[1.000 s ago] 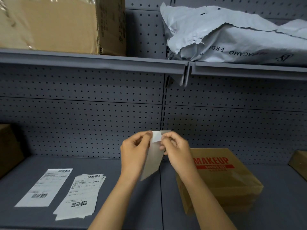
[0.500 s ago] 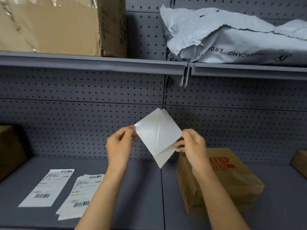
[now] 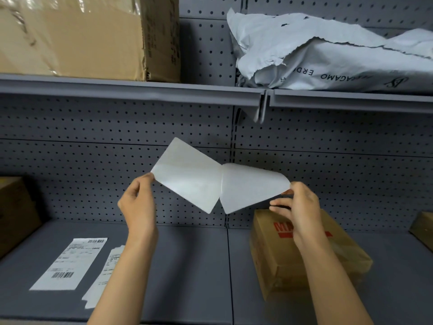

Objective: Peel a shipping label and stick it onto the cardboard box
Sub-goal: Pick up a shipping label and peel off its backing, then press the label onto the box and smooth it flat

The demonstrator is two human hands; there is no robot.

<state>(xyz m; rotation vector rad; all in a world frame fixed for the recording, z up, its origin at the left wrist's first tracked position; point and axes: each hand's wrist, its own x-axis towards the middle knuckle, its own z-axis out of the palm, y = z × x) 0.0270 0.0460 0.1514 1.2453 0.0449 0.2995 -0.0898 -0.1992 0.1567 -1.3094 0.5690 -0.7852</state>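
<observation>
Far left, lower shelf: edge of a brown carton against the pegboard; above it, on the upper shelf, a large cardboard carton with glossy tape.

Lower shelf, left part: one printed label sheet lying flat, barcodes visible; just beside it a small stack of label sheets, partly hidden by the left forearm.

Left hand: raised in front of the pegboard, thumb and fingers pinching the lower-left corner of a white sheet — flat, tilted like a diamond, blank side toward the camera.

Centre: that sheet meets a second white sheet along one short seam; the two spread apart in a V; the second one curls at its right end. Which is the label and which the backing — cannot tell; no print shows on either.

Right hand: pinching the curled right edge of the second sheet, index finger extended beneath it.

Below the right hand: cardboard box with red lettering, resting on the lower shelf, partly covered by the wrist; the sheets are held above it, not touching.

Upper right: grey torn mailer bag on the upper shelf; far right, corner of another carton.
</observation>
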